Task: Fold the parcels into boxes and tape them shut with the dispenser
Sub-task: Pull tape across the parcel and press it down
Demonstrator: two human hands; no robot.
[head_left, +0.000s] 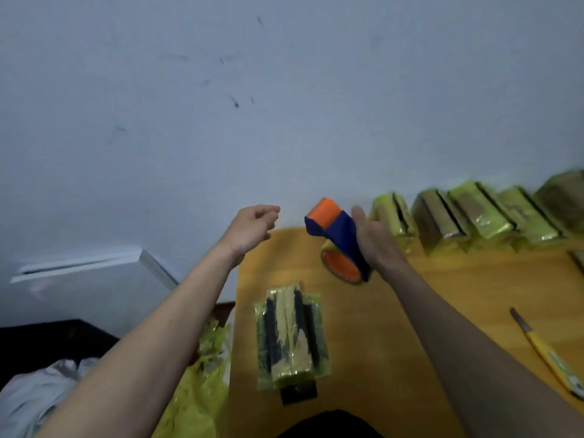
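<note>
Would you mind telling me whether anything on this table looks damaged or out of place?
The parcel lying in the middle of the table looks rough: dark patches show through its yellow wrap, as if torn or scuffed. A yellow knife lies near the right edge with its blade out.

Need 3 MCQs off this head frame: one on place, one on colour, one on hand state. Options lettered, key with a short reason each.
1. Where does the wrapped parcel lie?
A. flat on the wooden table, between the two forearms
B. in the row along the wall
C. in the left hand

2. What colours is the tape dispenser?
A. green and white
B. blue and orange
C. all black

3. How is the left hand?
A. gripping the yellow-handled knife
B. pressing on the parcel
C. raised above the table's left edge, fingers loosely curled, holding nothing

Key: 1 A, the parcel sits on the tabletop near the person, away from the row of parcels by the wall. 2 B, blue body with orange roller and core, held in the right hand. 3 C, nothing is in it; the knife lies untouched at the right.
</note>
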